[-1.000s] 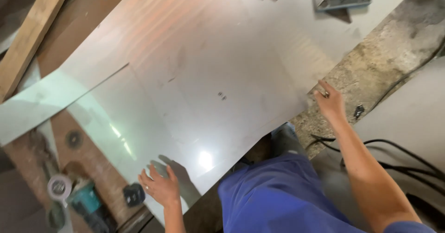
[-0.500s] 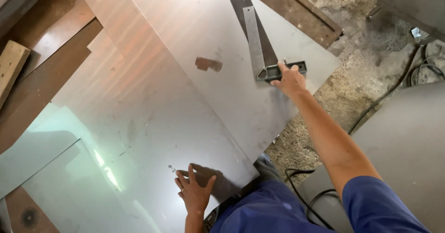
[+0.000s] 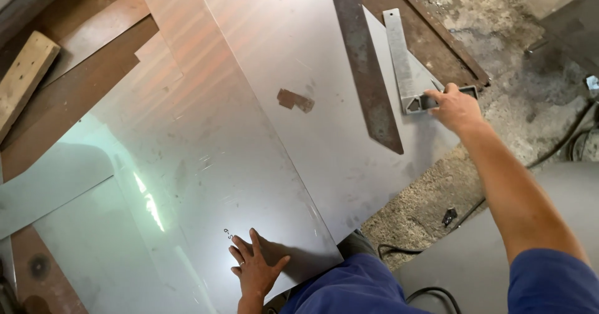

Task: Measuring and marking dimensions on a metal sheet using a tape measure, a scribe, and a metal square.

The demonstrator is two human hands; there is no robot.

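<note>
R hand [image 3: 458,107] gripping square [image 3: 409,70]

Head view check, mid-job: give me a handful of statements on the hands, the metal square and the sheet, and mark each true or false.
1. The right hand grips the stock end of the metal square. True.
2. The left hand is holding a wooden block. False: it lies flat, fingers spread, on the steel sheet; the wooden block lies apart at the far left.
3. A long rusty flat bar lies on the sheet beside the square. True.
4. The square stands upright on its edge. False: it lies flat on the sheet.
5. Black cables run over the floor near the person's blue-clad legs. True.
</note>
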